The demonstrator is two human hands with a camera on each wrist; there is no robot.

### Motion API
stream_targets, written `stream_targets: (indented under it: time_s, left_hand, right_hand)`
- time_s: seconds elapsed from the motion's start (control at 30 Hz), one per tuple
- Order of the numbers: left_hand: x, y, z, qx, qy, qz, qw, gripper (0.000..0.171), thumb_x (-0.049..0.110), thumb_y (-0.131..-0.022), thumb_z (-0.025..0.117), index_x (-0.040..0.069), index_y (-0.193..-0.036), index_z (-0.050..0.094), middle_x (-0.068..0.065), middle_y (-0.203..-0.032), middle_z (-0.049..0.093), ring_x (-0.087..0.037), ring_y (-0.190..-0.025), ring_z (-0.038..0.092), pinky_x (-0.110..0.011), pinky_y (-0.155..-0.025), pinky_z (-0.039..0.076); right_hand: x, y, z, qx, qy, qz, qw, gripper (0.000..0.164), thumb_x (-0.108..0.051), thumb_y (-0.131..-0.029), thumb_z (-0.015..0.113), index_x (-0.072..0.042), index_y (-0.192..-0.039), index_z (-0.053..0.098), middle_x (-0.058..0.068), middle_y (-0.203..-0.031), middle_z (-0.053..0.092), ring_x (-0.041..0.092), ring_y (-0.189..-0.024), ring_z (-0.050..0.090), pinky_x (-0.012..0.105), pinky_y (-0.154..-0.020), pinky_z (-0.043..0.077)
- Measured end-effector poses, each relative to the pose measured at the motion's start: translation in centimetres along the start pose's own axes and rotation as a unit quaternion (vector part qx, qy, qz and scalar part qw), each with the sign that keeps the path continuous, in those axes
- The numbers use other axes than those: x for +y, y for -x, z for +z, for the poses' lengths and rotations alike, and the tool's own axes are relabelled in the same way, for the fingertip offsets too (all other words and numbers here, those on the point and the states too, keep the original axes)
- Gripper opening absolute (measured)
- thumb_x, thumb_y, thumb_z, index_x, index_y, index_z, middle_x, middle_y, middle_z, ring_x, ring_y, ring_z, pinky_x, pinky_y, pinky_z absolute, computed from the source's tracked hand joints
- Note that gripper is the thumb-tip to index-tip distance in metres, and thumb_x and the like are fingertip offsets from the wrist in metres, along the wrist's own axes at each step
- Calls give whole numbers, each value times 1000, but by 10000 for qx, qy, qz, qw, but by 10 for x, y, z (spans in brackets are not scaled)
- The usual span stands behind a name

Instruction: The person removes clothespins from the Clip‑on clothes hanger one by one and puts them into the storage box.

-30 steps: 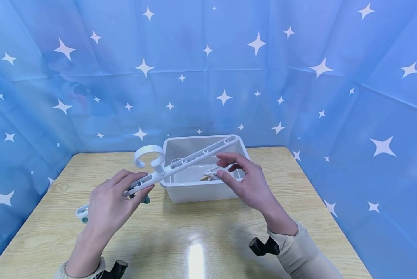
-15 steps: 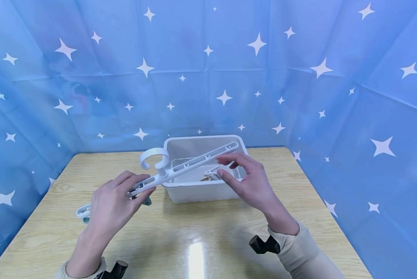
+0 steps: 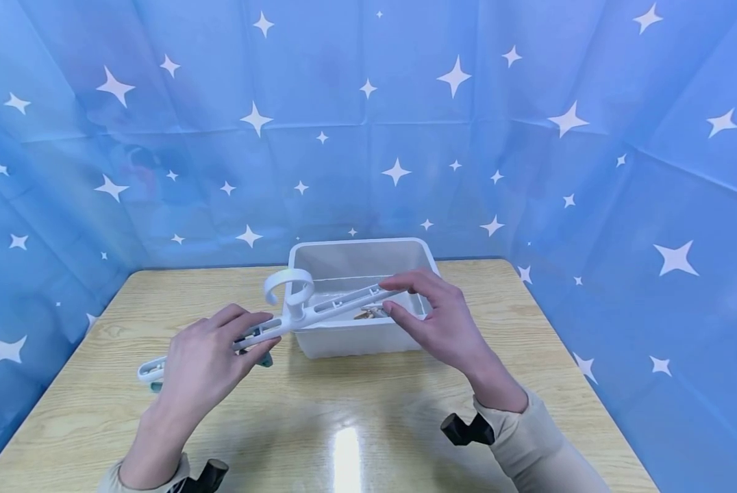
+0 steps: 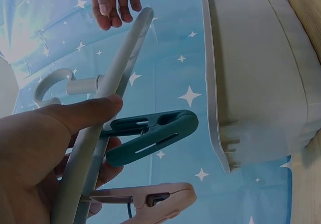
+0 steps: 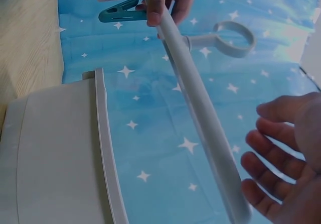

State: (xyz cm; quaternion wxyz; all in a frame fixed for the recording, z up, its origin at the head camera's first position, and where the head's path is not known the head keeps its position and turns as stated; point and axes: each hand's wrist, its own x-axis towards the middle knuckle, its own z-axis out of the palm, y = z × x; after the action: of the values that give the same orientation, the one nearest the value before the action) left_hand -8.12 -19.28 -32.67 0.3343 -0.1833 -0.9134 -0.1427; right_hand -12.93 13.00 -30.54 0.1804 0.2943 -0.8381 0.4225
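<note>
My left hand (image 3: 205, 363) grips a white clip hanger (image 3: 316, 313), a slotted bar with a round hook (image 3: 290, 277) standing up from its middle. The bar slants up to the right over the front of the bin. Below it hang a teal clothespin (image 4: 155, 133) and a pinkish clothespin (image 4: 150, 201), best seen in the left wrist view. At the bar's far end my right hand (image 3: 439, 322) has its fingers loosely bent. In the right wrist view those fingertips (image 5: 251, 186) are beside the bar, with nothing held.
A white plastic bin (image 3: 356, 341) stands on the wooden table (image 3: 319, 411) behind the hanger. Inside it lie small clips (image 3: 371, 312), partly covered by the bar. A blue curtain (image 3: 356, 171) with white stars surrounds the table at the back and sides.
My left hand has shifted slightly right, and the hanger's right end has lowered and slid towards my right hand, which has hardly moved.
</note>
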Motion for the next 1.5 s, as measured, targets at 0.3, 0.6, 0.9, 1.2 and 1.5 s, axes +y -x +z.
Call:
stream_targets:
  time_s: [0.3,0.6,0.9,1.2,1.5]
  left_hand:
    - [0,1,0,-117,23,23,9999,34,38,-71,87,24,-100,79,10,-84,68,-3,-53,51,-20,-49,38]
    - [3,1,1,-236,171,180,9994,33,36,-69,89,26,-99,79,14,-81,65,0,-54,45,-19,-49,37]
    - [4,0,-1,-215,265,230,9992,32,33,-69,90,27,-99,79,16,-81,64,4,-54,43,-18,-49,36]
    - [7,0,-1,-264,173,338,9989,32,35,-68,90,28,-98,80,15,-81,65,3,-54,45,-18,-49,36]
    - [7,-1,-2,-186,245,452,9985,33,35,-66,91,28,-97,80,16,-81,65,3,-55,46,-18,-50,35]
  right_hand:
    - [3,-1,2,-147,138,-444,9988,26,-14,-89,76,-22,-113,73,-5,-116,70,11,-111,63,30,-94,51]
    - [7,-2,4,-503,328,-717,9956,22,-13,-89,76,-19,-110,74,-6,-116,69,13,-113,59,29,-88,55]
    - [9,-2,3,-932,695,-871,9894,26,-18,-90,75,-22,-116,73,-8,-119,70,14,-115,62,35,-94,50]
    - [10,-1,3,-1303,1112,-969,9805,29,-18,-90,75,-22,-119,72,-7,-120,71,14,-110,66,35,-87,51]
    - [10,0,2,-1462,1181,-1075,9763,34,-17,-88,76,-24,-121,71,-5,-120,71,16,-111,66,35,-86,54]
